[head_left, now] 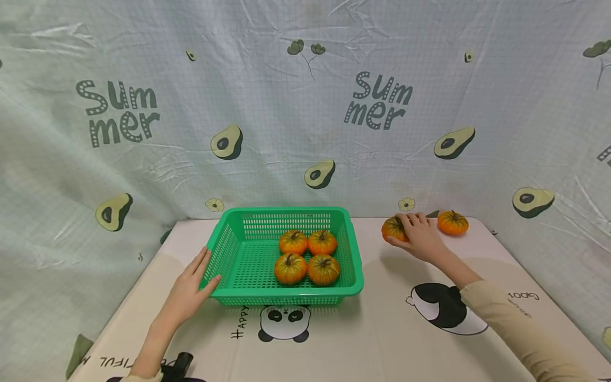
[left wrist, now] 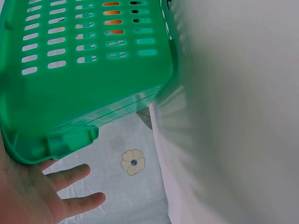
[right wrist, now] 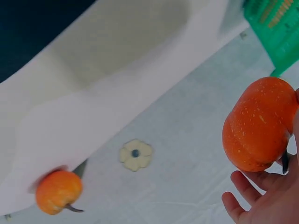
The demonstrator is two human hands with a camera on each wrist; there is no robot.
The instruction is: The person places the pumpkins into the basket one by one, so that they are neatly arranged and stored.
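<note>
My right hand grips a small orange-green pumpkin at the back right of the table. The right wrist view shows that pumpkin raised off the table, its underside turned to the camera. A second pumpkin lies just to the right of this hand. My left hand rests at the left rim of a green plastic basket, its fingers extended. From the left wrist, spread fingers show beside the basket's rim. Several pumpkins sit together in the basket's right half.
The table wears a pale cover printed with pandas and lettering. Behind it hangs a light curtain with avocado and "summer" prints, close to the table's back edge. A black strap is around the left wrist.
</note>
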